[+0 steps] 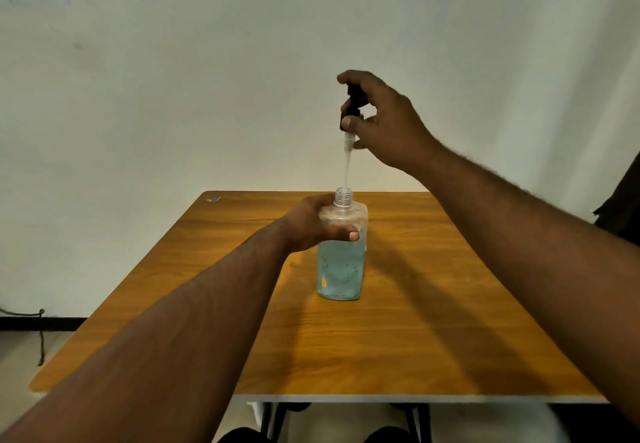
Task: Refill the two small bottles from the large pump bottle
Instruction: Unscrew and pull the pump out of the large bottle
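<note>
A large clear bottle with pale blue liquid stands upright on the wooden table, its threaded neck uncovered. My left hand grips its shoulder from the left. My right hand holds the black pump head above the bottle, and the pump's clear dip tube hangs down with its lower end still inside the neck. No small bottles are in view.
The table stands against a plain white wall. A dark cable hangs by the wall at the lower left. A dark object shows at the right edge. Black table legs are visible below the front edge.
</note>
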